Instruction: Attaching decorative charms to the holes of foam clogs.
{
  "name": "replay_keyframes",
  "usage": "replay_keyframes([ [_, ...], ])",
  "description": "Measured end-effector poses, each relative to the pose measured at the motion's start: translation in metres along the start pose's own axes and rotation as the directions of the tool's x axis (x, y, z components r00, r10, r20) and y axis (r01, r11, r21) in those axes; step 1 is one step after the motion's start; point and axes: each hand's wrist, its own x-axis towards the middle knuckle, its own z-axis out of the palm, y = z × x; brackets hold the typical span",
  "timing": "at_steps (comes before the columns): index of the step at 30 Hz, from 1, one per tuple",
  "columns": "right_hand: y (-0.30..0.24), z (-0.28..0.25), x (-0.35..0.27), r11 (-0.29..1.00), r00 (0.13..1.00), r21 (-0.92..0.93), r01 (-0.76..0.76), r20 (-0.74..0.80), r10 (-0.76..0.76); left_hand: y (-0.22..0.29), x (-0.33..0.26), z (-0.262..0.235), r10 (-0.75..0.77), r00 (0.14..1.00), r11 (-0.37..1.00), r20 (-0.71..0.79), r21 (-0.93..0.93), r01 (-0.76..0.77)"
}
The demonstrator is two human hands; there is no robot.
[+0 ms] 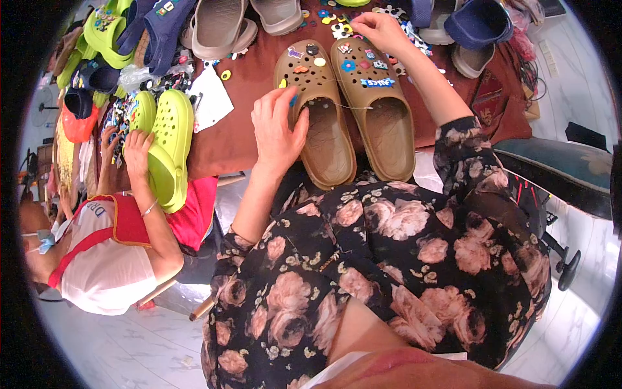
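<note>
Two tan clogs lie side by side on the brown table, toes away from me. My left hand rests on the side of the left tan clog, fingers pinching a small charm at its holes. My right hand reaches past the toe of the right tan clog into a scatter of small coloured charms, fingers pinched together there. Both clogs carry several charms on their uppers.
A person at the left handles lime green clogs. Navy clogs, grey clogs and more green ones lie at the back. A white paper lies on the table. A dark chair stands at my right.
</note>
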Motion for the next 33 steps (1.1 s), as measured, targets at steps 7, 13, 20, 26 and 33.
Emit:
replay_keyframes([
  [7,-0.015,0.018,0.037,0.917,0.97,-0.39,-0.085,0.177,0.165,-0.002,-0.003,0.0,0.044,0.998,0.999,0.038,0.007,-0.044],
  [13,0.008,0.022,0.056,0.875,0.956,-0.481,0.047,0.277,0.101,0.001,-0.007,-0.002,0.018,0.999,1.0,0.027,-0.015,-0.018],
  [20,0.018,0.017,0.041,0.993,0.993,-0.117,-0.004,0.119,0.018,-0.002,-0.015,-0.003,-0.016,0.999,1.0,-0.043,-0.006,0.015],
  [26,-0.028,0.0,0.018,0.957,0.993,0.284,-0.068,-0.076,0.093,0.002,-0.018,-0.003,-0.046,0.996,0.996,-0.077,-0.08,0.04],
  [33,-0.108,0.01,-0.023,0.878,0.85,0.479,0.026,0.451,-0.271,-0.005,-0.007,-0.002,-0.127,0.986,0.948,-0.11,-0.305,0.088],
])
